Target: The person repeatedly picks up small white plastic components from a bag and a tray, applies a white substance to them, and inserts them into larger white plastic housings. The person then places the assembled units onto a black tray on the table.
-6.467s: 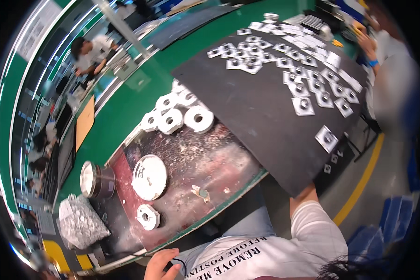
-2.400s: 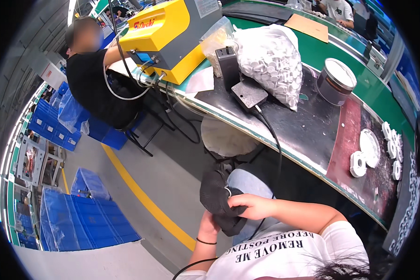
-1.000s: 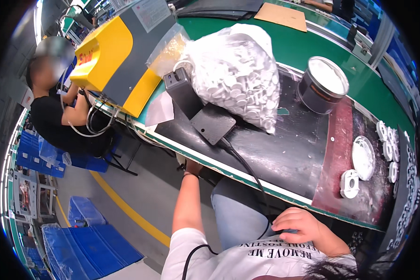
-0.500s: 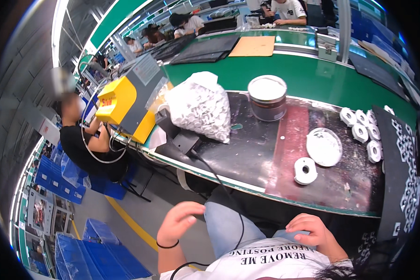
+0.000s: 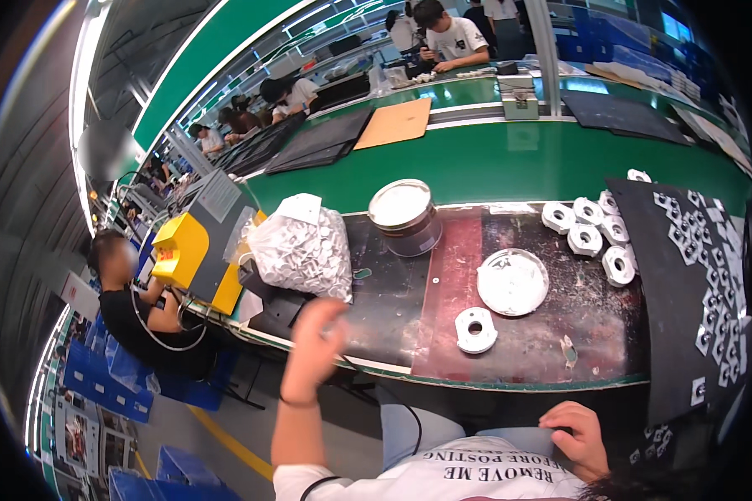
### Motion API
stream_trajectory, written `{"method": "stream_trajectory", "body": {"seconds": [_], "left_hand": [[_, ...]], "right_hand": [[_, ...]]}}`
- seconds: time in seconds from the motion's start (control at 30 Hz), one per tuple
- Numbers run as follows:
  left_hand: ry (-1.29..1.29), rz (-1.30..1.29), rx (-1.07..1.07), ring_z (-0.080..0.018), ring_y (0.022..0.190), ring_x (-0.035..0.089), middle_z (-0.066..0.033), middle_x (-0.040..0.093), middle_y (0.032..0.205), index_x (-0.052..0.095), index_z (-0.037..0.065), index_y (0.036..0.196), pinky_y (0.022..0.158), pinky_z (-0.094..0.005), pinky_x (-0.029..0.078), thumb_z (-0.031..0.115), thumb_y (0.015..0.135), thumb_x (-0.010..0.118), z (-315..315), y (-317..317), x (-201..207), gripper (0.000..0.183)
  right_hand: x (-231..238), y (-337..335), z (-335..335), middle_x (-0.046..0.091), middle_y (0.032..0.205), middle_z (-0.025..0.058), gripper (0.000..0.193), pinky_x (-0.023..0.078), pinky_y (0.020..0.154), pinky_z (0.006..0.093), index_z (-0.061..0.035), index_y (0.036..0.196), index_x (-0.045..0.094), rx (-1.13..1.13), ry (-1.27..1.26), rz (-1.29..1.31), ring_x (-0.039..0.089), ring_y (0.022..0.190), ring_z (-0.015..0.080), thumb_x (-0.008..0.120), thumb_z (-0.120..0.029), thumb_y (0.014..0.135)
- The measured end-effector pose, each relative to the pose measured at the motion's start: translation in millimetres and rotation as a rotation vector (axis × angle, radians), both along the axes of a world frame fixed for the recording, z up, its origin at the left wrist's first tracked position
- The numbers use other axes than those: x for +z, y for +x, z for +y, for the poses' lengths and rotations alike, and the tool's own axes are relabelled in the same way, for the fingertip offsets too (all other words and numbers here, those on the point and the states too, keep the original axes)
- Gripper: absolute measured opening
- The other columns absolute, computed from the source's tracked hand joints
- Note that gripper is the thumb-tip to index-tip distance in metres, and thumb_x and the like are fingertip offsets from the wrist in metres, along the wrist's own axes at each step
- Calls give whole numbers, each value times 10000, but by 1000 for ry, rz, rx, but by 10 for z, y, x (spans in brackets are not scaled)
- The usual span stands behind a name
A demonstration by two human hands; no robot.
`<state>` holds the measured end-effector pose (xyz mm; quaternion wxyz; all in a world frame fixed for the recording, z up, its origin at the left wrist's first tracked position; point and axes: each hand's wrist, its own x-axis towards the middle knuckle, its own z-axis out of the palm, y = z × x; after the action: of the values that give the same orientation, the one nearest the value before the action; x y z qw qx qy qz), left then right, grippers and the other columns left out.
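Note:
My left hand (image 5: 316, 346) is raised at the table's front edge, just below a clear bag of small white parts (image 5: 302, 250). It is slightly blurred, its fingers look loosely apart, and I see nothing in it. My right hand (image 5: 578, 434) hovers near my lap, below the table edge, with fingers loosely bent, thumb apart and nothing held. On the table a white ring-shaped part (image 5: 476, 331) lies beside a round shallow dish (image 5: 513, 282) smeared with white. Behind them stands a metal can (image 5: 405, 221) with a whitish top.
Several more white ring parts (image 5: 585, 238) sit at the right, beside a black board (image 5: 673, 301) carrying rows of small metal pieces. A yellow and grey machine (image 5: 200, 250) stands at the left. A cable crosses my lap. A co-worker in black (image 5: 146, 321) sits at the left.
My left hand has risen from beside my lap to the table edge, near the bag. My right hand stays low. The view has shifted, so the table things appear further left and lower.

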<state>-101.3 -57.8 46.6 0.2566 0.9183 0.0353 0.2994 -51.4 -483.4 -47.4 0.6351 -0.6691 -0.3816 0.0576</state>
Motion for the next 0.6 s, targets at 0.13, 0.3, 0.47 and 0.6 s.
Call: {"method": "stream_trajectory", "body": {"seconds": [0.13, 0.3, 0.47, 0.6], "left_hand": [[-473, -288, 342, -248, 1161, 497, -188, 511, 1243, 454, -80, 1243, 969, -326, 399, 131, 873, 556, 1470, 321, 166, 438], [194, 30, 784, -403, 1110, 506, -256, 522, 1206, 480, 9, 1255, 947, -453, 394, 246, 834, 564, 2258, 816, 49, 491], [75, 134, 644, -404, 1012, 552, -235, 606, 1030, 611, 36, 1099, 882, -460, 423, 255, 826, 560, 2279, 1022, -38, 354], [-14, -161, 474, -371, 883, 574, -204, 615, 884, 657, 11, 880, 765, -430, 448, 173, 822, 572, 2130, 994, -40, 192]], "right_hand": [[165, -15, 117, 680, 798, 106, 165, 504, 690, 337, -15, 827, 672, -21, 4, -21, 653, 765, 258, 643, -115, 699], [325, 23, 266, 678, 788, 91, 159, 503, 673, 333, -27, 828, 671, -7, -44, -141, 657, 763, 248, 633, -99, 692], [587, 60, 637, 678, 795, 74, 160, 495, 669, 336, -50, 831, 675, 76, -95, -192, 659, 764, 232, 657, -112, 685], [931, 197, 1037, 667, 808, 69, 138, 476, 678, 360, -54, 843, 661, 259, -163, -277, 645, 771, 249, 652, -165, 763]]}}
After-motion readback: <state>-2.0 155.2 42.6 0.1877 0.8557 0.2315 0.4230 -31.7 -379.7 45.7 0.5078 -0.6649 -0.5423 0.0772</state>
